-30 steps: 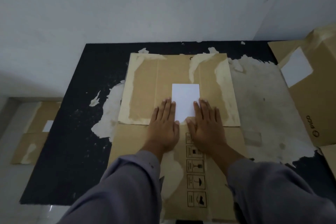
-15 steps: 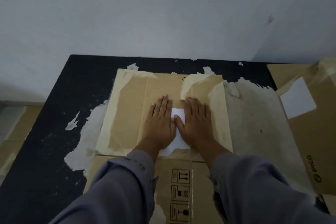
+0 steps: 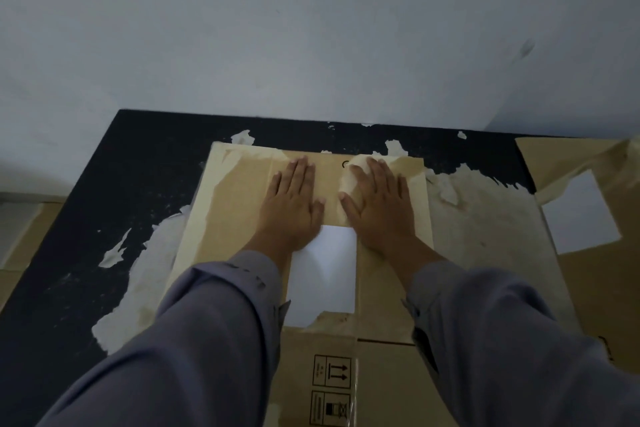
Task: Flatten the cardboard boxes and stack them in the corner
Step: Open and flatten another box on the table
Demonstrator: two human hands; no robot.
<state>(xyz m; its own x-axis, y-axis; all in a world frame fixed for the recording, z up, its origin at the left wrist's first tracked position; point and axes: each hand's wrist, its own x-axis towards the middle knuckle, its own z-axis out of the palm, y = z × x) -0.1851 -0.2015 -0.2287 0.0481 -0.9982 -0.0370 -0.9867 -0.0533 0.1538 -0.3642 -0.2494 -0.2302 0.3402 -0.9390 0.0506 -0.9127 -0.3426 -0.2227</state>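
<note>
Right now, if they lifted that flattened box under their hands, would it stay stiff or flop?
The flattened box would probably bend at its creases. It looks thin, so likely light. Torn paper patches suggest a rough, non-slippery surface.

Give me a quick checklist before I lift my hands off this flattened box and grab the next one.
1. Both palms flat: left hand and right hand press the flattened brown cardboard box: ok.
2. Box lying flat on the black mat: ok.
3. Box pushed into the corner: not ok, mat shows beyond it.
4. White rectangular label stuck down: cannot tell.
5. Unflattened brown cardboard box waits at right: ok.
</note>
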